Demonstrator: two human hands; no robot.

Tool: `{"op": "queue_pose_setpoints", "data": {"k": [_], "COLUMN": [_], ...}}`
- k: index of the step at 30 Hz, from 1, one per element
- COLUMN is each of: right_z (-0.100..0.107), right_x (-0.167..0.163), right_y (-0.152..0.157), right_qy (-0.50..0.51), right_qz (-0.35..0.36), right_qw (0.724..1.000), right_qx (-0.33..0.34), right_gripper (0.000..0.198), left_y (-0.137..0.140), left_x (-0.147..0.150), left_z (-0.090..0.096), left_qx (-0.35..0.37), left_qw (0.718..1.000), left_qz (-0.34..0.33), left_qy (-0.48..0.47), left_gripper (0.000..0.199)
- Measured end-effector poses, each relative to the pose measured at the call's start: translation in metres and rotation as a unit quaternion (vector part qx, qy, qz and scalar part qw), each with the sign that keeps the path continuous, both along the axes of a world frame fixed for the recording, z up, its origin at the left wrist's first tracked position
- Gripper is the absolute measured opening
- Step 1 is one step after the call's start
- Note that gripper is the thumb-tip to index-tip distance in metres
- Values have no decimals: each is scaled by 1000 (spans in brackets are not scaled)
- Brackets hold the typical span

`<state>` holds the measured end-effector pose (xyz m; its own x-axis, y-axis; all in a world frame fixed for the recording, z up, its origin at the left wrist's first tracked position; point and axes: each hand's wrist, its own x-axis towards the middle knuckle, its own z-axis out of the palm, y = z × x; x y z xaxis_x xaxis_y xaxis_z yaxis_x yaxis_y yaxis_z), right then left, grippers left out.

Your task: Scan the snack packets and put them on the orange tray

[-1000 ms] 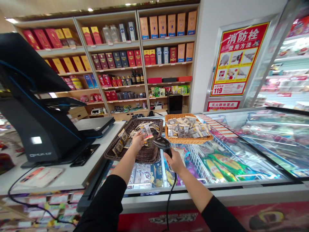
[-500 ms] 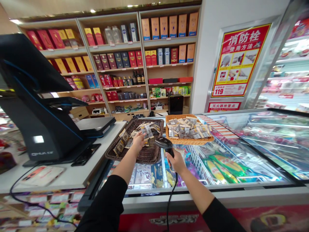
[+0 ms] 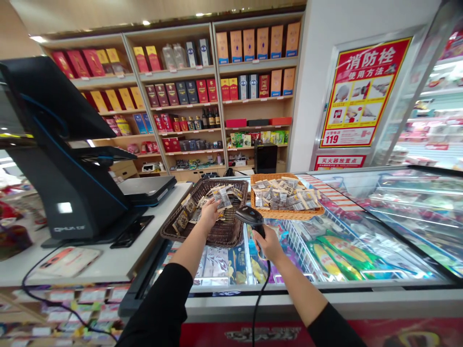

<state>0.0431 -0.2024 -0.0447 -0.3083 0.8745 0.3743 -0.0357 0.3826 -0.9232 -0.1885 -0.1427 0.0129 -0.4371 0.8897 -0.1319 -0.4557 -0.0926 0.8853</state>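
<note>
Shifting slightly since half a second ago, the whole head view is now showing everything a little lower and farther right, while both my hands are keeping nearly the same places. With the fingers of my left hand (image 3: pixel 210 213) I am pinching a packet (image 3: pixel 222 198) at its near edge; it is hanging over the dark basket (image 3: pixel 231 233), where more packets are lying. My right hand (image 3: pixel 270 243) is gripping the scanner (image 3: pixel 249 215), fingers closing around its handle, and its head is facing left, near the packet. Its cable (image 3: pixel 256 308) is dropping in front of the freezer (image 3: pixel 224 304). Just right of the dark basket, the orange basket (image 3: pixel 289 213) is holding a heap of similar packets. Both baskets are resting on the freezer. Left of them, a till (image 3: pixel 79 202) is standing on the white desk (image 3: pixel 119 258).
</note>
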Motion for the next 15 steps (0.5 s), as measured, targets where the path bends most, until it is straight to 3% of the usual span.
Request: {"op": "queue_pose_setpoints", "data": {"k": [4, 9, 12, 15], "right_z": [1, 0, 1, 2], "right_x": [0, -2, 1, 7], "right_y": [-1, 10, 26, 40], "right_qy": [19, 182, 273, 303], "right_qz": [-13, -72, -139, -206], "right_qw": [1000, 980, 949, 927], "right_qx": [10, -39, -80, -85], "right_gripper": [27, 35, 39, 43], "left_y": [-3, -3, 12, 37], "left_x": [1, 13, 39, 82], "left_z": [1, 15, 28, 32], "left_qx": [4, 77, 103, 81], "left_qw": [1000, 993, 981, 971], "left_qz": [6, -43, -108, -154], "left_qy": [8, 77, 122, 165], "left_gripper": [30, 30, 31, 24]}}
